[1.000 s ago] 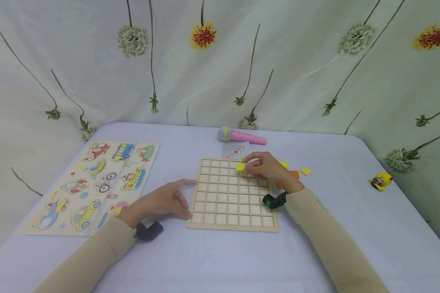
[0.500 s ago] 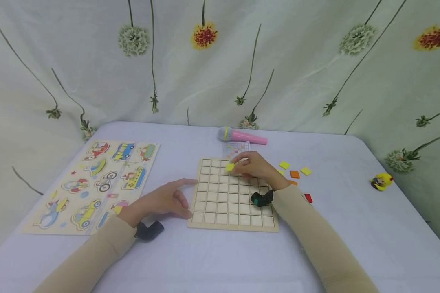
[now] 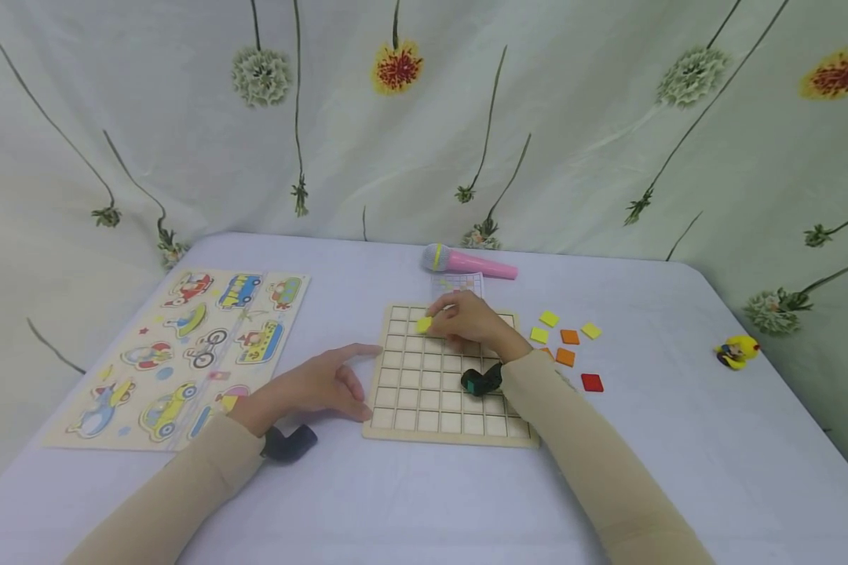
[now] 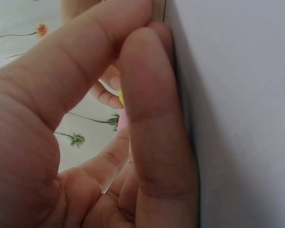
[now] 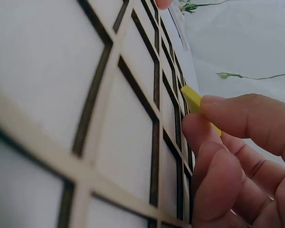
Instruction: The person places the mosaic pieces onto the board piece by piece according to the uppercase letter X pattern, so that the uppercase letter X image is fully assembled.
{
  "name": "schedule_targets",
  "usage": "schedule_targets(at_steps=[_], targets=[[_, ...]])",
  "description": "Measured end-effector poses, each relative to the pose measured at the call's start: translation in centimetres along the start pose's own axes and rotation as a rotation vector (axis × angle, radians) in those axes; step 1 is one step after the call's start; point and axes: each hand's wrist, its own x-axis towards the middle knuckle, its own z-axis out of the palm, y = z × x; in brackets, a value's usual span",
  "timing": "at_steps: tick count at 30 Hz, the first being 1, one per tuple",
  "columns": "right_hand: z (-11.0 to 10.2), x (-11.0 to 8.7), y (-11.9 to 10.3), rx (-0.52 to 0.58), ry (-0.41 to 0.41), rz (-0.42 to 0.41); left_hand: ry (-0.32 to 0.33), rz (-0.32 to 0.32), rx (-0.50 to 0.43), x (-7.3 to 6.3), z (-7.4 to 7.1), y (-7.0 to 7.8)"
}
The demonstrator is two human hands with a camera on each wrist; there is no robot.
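A square wooden grid board (image 3: 408, 399) lies flat on the table, its cells framed by thin raised ribs. Over its far rows, my right hand (image 3: 466, 322) pinches a yellow square tile (image 3: 423, 325) between thumb and fingers. From the right wrist view, the tile (image 5: 192, 99) is tilted, one corner pointing at the grid ribs. My left hand (image 3: 318, 384) rests at the board's left side, index finger stretched to the upper edge and thumb at the lower edge. Close up in the left wrist view, the fingertips meet the board's side (image 4: 159, 10).
Right of the board lie loose yellow tiles (image 3: 549, 318), orange tiles (image 3: 566, 358) and a red tile (image 3: 592, 383). Behind it are a printed pattern card (image 3: 459, 282) and a pink toy microphone (image 3: 477, 264). A picture puzzle board (image 3: 177, 361) lies left; a small yellow-headed figurine (image 3: 736, 351) sits far right.
My right hand has moved left along the board's far rows with the yellow tile, uncovering the loose tiles on the right. The left hand has stayed at the board's edge.
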Motion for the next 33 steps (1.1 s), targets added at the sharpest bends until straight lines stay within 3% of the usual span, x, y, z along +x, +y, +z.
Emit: schedule_targets(at_steps=[11,22,33], targets=[[0.7,0.9,-0.7,-0.120,-0.003,0.054,0.003,-0.003,0.010,0.1,0.0,0.0],[0.9,1.5,-0.8,-0.158,-0.005,0.077,0.000,0.001,-0.010,0.0,-0.1,0.0],[-0.3,0.6,-1.0,-0.142,-0.047,0.018,0.005,0.011,-0.007,-0.1,0.0,0.1]])
